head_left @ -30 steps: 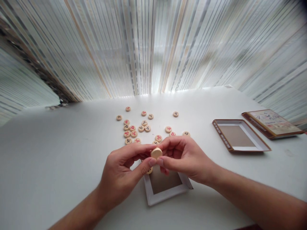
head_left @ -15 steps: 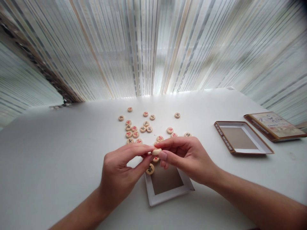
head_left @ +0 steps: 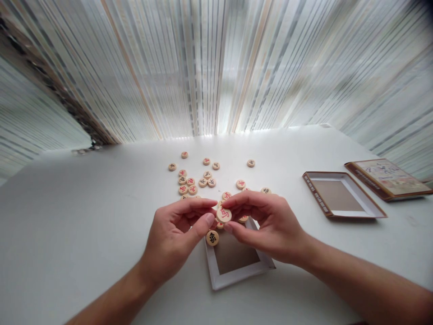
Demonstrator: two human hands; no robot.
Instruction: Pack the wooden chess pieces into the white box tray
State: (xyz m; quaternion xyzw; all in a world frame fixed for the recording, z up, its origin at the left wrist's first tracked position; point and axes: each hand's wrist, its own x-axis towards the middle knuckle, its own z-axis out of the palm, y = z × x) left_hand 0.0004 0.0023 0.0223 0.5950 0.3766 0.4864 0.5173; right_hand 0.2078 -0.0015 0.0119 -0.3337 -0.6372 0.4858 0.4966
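My right hand pinches a round wooden Chinese chess piece between thumb and fingers, its face with a red character turned up toward me. On the other side, my left hand is close to the piece's left edge, thumb and forefinger apart. Both hands are above an open box tray with white inner borders and a brown bottom. A piece with a black character rests at the tray's left side, below my left thumb. More pieces around the tray's far end are partly hidden by my hands.
Several chess pieces with red or black characters lie scattered beyond my hands on the white table. At the right are another open box tray and a brown box with a printed top. Striped curtains hang behind the table.
The held piece has turned from edge-on to face-up, showing its red character. My left finger and thumb have come apart and drawn slightly off it. The scattered pieces lie as before.
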